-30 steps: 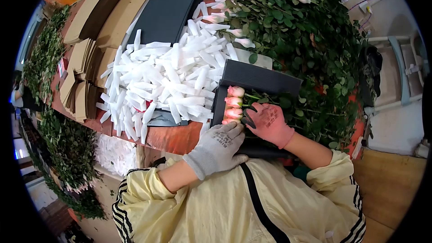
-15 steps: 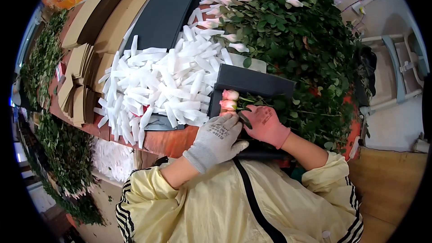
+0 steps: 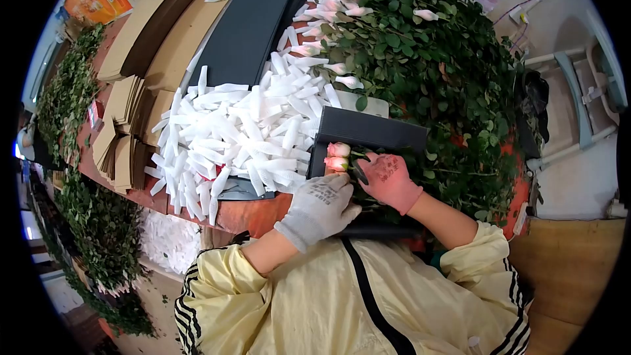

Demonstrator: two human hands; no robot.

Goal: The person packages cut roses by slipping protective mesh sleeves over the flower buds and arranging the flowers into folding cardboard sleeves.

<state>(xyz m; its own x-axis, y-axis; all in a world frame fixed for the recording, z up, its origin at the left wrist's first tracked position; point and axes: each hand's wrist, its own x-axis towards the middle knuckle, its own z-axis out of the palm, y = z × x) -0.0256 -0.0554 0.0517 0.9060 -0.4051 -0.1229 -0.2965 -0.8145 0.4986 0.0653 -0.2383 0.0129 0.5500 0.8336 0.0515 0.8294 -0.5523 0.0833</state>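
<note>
Pink roses (image 3: 338, 150) lie with their heads lined up in a black folded sheet (image 3: 373, 126) in front of me. My left hand (image 3: 317, 209), in a grey-white glove, rests over the lower heads with fingers stretched and thumb apart. It hides the flowers beneath it. My right hand (image 3: 390, 181), in a pink glove, is just to the right, its fingers bent down around the rose stems below the heads. Its fingertips are partly hidden among stems and leaves.
A heap of white mesh sleeves (image 3: 230, 131) lies left of the sheet. Behind it are stacked black sheets (image 3: 246, 29) and brown cardboard strips (image 3: 148, 23). Leafy roses with sleeved heads (image 3: 420, 59) pile up at the right. A folding chair (image 3: 572, 105) stands beyond.
The view has shifted slightly, so the table sits lower in the picture. Both hands stay by the roses; less of the lower flower heads shows beside my left hand.
</note>
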